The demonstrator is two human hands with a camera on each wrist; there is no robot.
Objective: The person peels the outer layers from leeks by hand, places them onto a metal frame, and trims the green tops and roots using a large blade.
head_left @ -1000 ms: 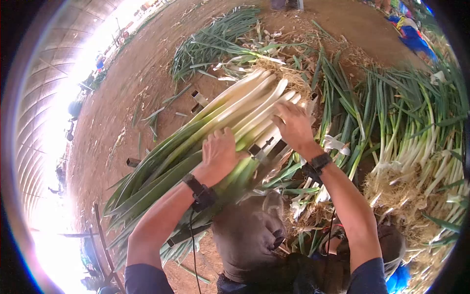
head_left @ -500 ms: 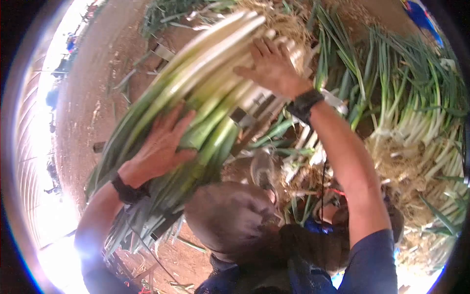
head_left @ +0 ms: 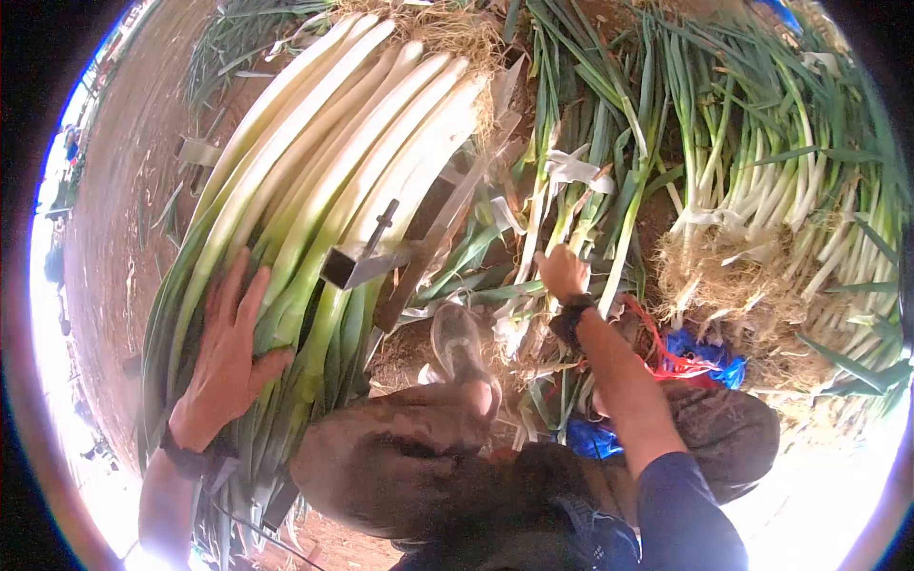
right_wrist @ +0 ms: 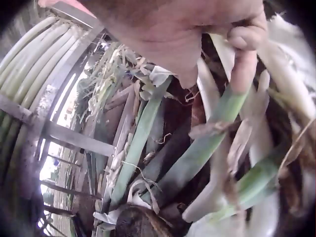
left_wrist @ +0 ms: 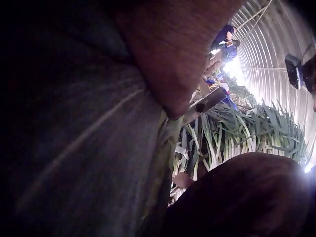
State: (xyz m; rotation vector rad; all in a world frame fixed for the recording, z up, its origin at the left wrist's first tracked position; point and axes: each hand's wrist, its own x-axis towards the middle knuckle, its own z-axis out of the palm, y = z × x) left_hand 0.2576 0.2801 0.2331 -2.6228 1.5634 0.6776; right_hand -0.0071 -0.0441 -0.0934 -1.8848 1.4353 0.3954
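Long green onions (head_left: 328,157) with thick white stalks lie side by side in a metal frame (head_left: 367,268), roots at the far end. On their green leaves rests my left hand (head_left: 217,371), fingers spread and straight. My right hand (head_left: 564,274) is low over loose onion stalks and peelings on the ground, right of the frame. In the right wrist view, a finger of this hand (right_wrist: 163,34) touches a broad green leaf (right_wrist: 195,153), with other fingers bent. I cannot tell whether it grips a stalk.
A large heap of green onions (head_left: 752,171) with tangled roots (head_left: 733,271) lies at the right. More leaves (head_left: 243,48) lie at the far left. A shoe (head_left: 457,343) stands beside the frame. Red strings (head_left: 657,347) and blue plastic (head_left: 705,360) lie near the right knee.
My right hand has left the white stalks and come down to the ground on the right. My left hand has slid back along the leaves and opened flat. The view has shifted right.
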